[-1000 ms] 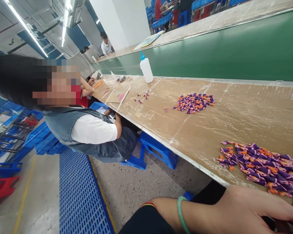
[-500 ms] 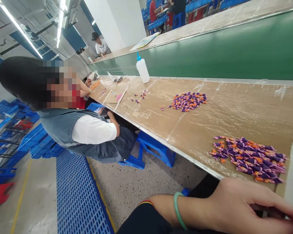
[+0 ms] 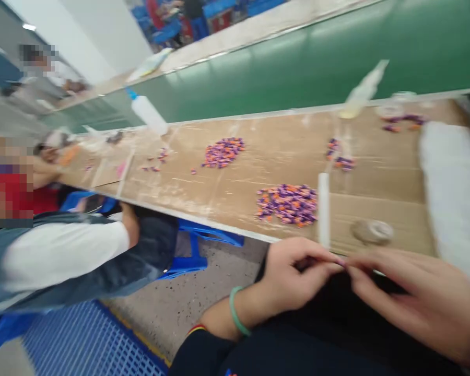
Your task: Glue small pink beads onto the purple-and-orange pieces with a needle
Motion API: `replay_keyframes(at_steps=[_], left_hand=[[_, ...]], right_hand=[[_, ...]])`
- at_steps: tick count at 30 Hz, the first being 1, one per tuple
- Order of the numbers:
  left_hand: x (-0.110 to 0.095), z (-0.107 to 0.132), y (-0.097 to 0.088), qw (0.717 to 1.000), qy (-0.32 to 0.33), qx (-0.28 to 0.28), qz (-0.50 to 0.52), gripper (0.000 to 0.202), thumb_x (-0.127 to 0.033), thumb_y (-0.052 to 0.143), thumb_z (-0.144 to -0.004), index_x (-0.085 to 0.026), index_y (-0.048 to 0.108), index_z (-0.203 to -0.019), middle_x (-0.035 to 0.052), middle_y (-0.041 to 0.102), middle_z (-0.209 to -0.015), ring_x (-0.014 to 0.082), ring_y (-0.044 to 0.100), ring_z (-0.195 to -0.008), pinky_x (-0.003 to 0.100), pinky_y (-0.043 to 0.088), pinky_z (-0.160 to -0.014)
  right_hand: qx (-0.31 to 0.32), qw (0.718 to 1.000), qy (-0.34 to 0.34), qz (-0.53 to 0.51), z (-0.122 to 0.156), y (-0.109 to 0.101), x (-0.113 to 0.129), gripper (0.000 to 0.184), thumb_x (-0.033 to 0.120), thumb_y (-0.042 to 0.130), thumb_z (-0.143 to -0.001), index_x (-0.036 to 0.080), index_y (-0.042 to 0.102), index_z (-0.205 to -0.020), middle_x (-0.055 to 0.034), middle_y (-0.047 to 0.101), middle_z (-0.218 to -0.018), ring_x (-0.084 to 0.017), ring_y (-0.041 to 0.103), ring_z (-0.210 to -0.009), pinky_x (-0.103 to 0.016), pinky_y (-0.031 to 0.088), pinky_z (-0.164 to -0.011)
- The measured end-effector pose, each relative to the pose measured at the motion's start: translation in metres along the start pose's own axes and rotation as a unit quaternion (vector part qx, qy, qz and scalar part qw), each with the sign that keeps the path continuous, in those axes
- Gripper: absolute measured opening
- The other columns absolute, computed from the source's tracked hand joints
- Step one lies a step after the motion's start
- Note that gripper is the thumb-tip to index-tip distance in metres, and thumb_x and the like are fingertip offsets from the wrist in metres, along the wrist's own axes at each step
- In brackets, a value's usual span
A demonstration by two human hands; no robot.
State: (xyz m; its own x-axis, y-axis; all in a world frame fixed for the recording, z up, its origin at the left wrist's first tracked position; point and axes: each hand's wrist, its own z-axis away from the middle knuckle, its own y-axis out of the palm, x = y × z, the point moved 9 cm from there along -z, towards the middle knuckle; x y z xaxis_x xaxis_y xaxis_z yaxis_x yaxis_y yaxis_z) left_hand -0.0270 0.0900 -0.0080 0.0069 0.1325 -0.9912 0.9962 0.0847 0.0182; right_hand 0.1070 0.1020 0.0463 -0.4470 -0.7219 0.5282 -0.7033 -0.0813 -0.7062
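My left hand (image 3: 293, 277), with a green bangle (image 3: 237, 312) at the wrist, pinches a tiny purplish-pink piece (image 3: 341, 262) between thumb and forefinger. From the other side, my right hand (image 3: 411, 292) closes thumb and fingertips on the same piece. It is blurred and mostly covered by the fingers. Both hands are above my lap at the table's near edge. Just beyond them lies a heap of small purple, orange and pink pieces (image 3: 288, 204). A white strip (image 3: 323, 209) and a round, blurred small object (image 3: 373, 231) sit close by on cardboard.
Farther along the table (image 3: 180, 201) lies a second heap of pieces (image 3: 223, 152). A blue-capped white bottle (image 3: 151, 115) and a pale nozzle bottle (image 3: 364, 91) stand near the green belt (image 3: 266, 78). White cloth (image 3: 452, 198) is at right. A seated co-worker (image 3: 74, 256) is at left.
The view has swung right, so the near heap and the co-worker appear farther left. My right hand has come into view. The pinched piece between both hands now shows.
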Motion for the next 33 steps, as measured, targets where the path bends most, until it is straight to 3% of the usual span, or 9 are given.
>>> replay_keyframes(at_steps=[4, 9, 12, 15, 20, 23, 27, 30, 33], left_hand=[[0.008, -0.007, -0.019, 0.997, -0.073, -0.011, 0.007, 0.021, -0.039, 0.078, -0.08, -0.018, 0.077, -0.078, 0.0074, 0.077, -0.074, 0.0159, 0.069, -0.064, 0.026, 0.056, -0.062], [0.014, -0.021, -0.08, 0.982, -0.113, -0.12, -0.091, 0.021, -0.035, 0.083, -0.071, -0.018, 0.073, -0.078, 0.0048, 0.077, -0.073, 0.0167, 0.071, -0.065, 0.026, 0.059, -0.063], [0.011, -0.036, -0.099, 0.971, -0.1, -0.107, -0.19, 0.019, -0.035, 0.079, -0.072, -0.018, 0.075, -0.078, 0.0048, 0.076, -0.071, 0.0171, 0.069, -0.063, 0.027, 0.057, -0.06], [0.007, -0.053, -0.1, 0.958, -0.082, -0.06, -0.267, 0.019, -0.034, 0.076, -0.075, -0.017, 0.077, -0.083, 0.0052, 0.075, -0.071, 0.017, 0.067, -0.06, 0.027, 0.053, -0.058], [-0.015, -0.095, -0.075, 0.933, 0.006, -0.027, -0.358, 0.02, -0.037, 0.07, -0.083, -0.02, 0.078, -0.091, 0.0051, 0.075, -0.075, 0.0185, 0.066, -0.068, 0.029, 0.051, -0.064], [-0.02, -0.136, -0.034, 0.917, 0.056, 0.032, -0.394, 0.017, -0.033, 0.065, -0.086, -0.021, 0.076, -0.083, 0.006, 0.076, -0.083, 0.0194, 0.067, -0.077, 0.03, 0.051, -0.071], [0.0, -0.197, 0.022, 0.896, 0.026, 0.103, -0.432, 0.012, -0.024, 0.064, -0.084, -0.019, 0.074, -0.079, 0.0062, 0.077, -0.084, 0.0202, 0.067, -0.08, 0.031, 0.051, -0.077], [0.009, -0.226, 0.046, 0.874, 0.01, 0.103, -0.475, 0.008, -0.019, 0.065, -0.081, -0.017, 0.072, -0.079, 0.0061, 0.076, -0.085, 0.0203, 0.066, -0.079, 0.033, 0.05, -0.079], [0.011, -0.235, 0.061, 0.852, 0.025, 0.107, -0.512, 0.01, -0.013, 0.062, -0.079, -0.017, 0.071, -0.081, 0.0057, 0.074, -0.086, 0.0202, 0.065, -0.08, 0.034, 0.05, -0.081]], right_hand=[[0.022, 0.999, 0.029, -0.019, 0.0, -0.007, -0.004, 0.017, 0.016, 0.052, -0.095, 0.024, 0.061, -0.107, 0.0002, 0.076, -0.089, -0.015, 0.074, -0.074, -0.024, 0.058, -0.068], [-0.009, 0.998, 0.065, -0.009, 0.01, -0.035, -0.021, 0.019, 0.014, 0.052, -0.095, 0.028, 0.062, -0.103, 0.0017, 0.077, -0.088, -0.017, 0.075, -0.072, -0.025, 0.061, -0.069], [-0.022, 0.996, 0.083, 0.019, 0.02, -0.051, -0.032, 0.019, 0.016, 0.049, -0.097, 0.031, 0.061, -0.1, 0.0031, 0.076, -0.085, -0.018, 0.074, -0.067, -0.028, 0.06, -0.064], [-0.03, 0.993, 0.113, 0.035, 0.029, -0.063, -0.044, 0.019, 0.02, 0.048, -0.098, 0.033, 0.061, -0.101, 0.0036, 0.075, -0.085, -0.021, 0.074, -0.069, -0.032, 0.06, -0.063], [-0.01, 0.986, 0.126, -0.11, 0.047, -0.067, -0.056, 0.022, 0.016, 0.048, -0.1, 0.034, 0.061, -0.104, 0.0029, 0.073, -0.086, -0.019, 0.072, -0.075, -0.029, 0.058, -0.065], [0.111, 0.954, 0.112, -0.256, 0.063, -0.037, -0.048, 0.021, 0.014, 0.048, -0.101, 0.029, 0.062, -0.094, 0.0028, 0.069, -0.077, -0.014, 0.068, -0.071, -0.025, 0.056, -0.069], [0.236, 0.919, 0.154, -0.275, 0.091, -0.001, -0.046, 0.024, 0.018, 0.049, -0.102, 0.023, 0.062, -0.082, 0.0011, 0.069, -0.077, -0.014, 0.067, -0.072, -0.024, 0.054, -0.07], [0.234, 0.921, 0.168, -0.263, 0.096, -0.006, -0.052, 0.032, 0.03, 0.05, -0.105, 0.022, 0.06, -0.076, 0.0012, 0.067, -0.072, -0.014, 0.065, -0.069, -0.023, 0.052, -0.068], [0.189, 0.93, 0.16, -0.272, 0.092, -0.032, -0.061, 0.041, 0.04, 0.048, -0.107, 0.021, 0.059, -0.073, 0.0014, 0.063, -0.066, -0.012, 0.061, -0.062, -0.023, 0.049, -0.066]])
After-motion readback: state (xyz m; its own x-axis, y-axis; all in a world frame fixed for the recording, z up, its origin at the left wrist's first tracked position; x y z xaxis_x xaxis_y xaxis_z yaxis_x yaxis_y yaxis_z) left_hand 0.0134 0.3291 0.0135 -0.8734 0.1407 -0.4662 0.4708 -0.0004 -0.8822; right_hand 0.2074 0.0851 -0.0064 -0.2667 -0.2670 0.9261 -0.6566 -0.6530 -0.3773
